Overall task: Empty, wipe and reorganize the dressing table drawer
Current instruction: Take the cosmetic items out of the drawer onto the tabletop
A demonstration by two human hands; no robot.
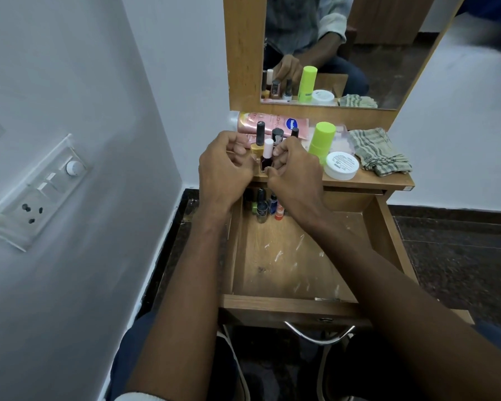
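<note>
Centrally, right hand [297, 172] with fingers curled round the dark nail-polish bottle [266, 162], white cap up, at the front-left edge of the tabletop [368, 180]; left hand [224, 169] loosely curled beside it, and whether it pinches anything cannot be told. Behind: more small bottles, incl. a yellow one w/ black cap [258, 141], a pink lotion bottle [272, 124] lying flat, a lime-green tube [321, 141] upright, a white jar [341, 165], and a folded checked cloth [378, 153] at far right. Below, the drawer [289, 306] stands pulled open; approx. four small bottles [265, 205] remain at its back-left corner, floor otherwise bare and paint-flecked. Handling, as judged: polish bottles are glass, small, light, smooth, top-heavy, so liable to tip or clink; best taken at the body, not the cap, one or two at a time. Cloth is soft and bunches freely.
</note>
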